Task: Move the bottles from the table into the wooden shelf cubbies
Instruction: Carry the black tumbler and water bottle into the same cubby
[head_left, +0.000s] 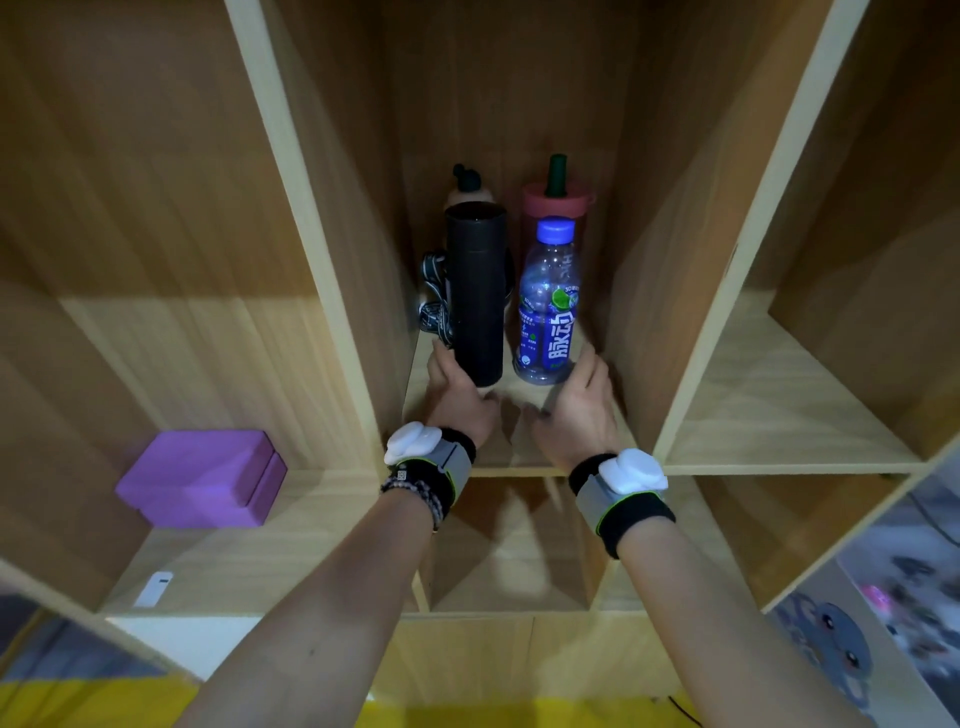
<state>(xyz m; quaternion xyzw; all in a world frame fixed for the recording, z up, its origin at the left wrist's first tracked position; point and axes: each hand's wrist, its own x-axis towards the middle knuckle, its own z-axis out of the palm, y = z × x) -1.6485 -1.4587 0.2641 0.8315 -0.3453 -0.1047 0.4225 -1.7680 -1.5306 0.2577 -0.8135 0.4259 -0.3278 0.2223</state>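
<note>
Several bottles stand upright in the middle cubby of the wooden shelf (524, 457). A tall black flask (475, 291) is front left, with a strap hanging at its left side. A clear bottle with a blue label and blue cap (548, 306) is front right. Behind them stand a beige bottle with a dark cap (469, 191) and a pink bottle with a green spout (557, 200). My left hand (457, 397) touches the base of the black flask, fingers loosely curved around it. My right hand (579, 402) rests at the base of the blue bottle, fingers apart.
A purple foam block (202, 478) lies in the left cubby, with a small white object (153, 588) near its front edge. The right cubby (779, 395) and the cubby below the middle one hold nothing visible. A patterned surface is at the lower right.
</note>
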